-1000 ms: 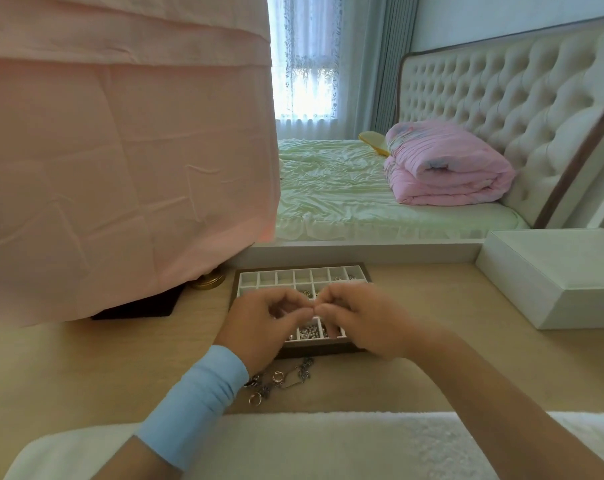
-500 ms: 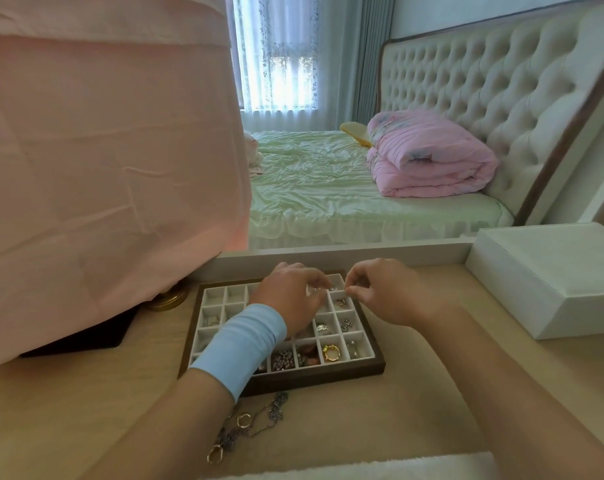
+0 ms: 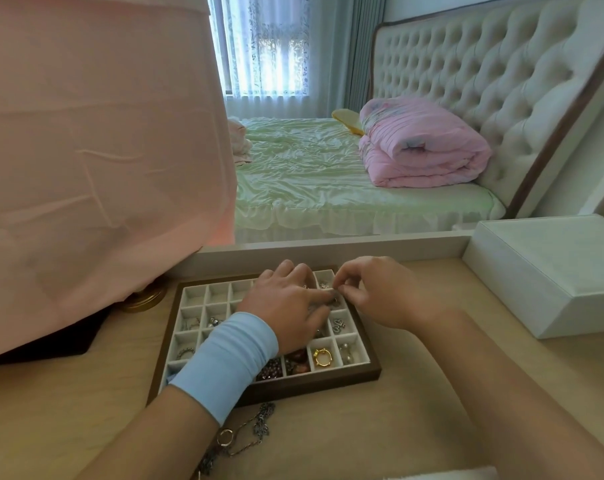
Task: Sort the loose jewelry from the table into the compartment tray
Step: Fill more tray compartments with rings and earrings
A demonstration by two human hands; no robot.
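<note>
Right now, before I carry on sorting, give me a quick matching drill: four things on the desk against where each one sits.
Things:
1. gold ring
2. dark chain necklace
3. white box
4. brass lamp base

Places:
A. on the desk, right of the compartment tray
B. loose on the desk, in front of the tray
C. in a front-row compartment of the tray
D. left of the tray, under the pink cloth

Pairs: 1-C, 2-B, 3-A, 4-D

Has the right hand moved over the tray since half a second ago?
Yes. Against the tray, the right hand has shifted left: its fingertips now meet the left hand over the back right compartments.
</note>
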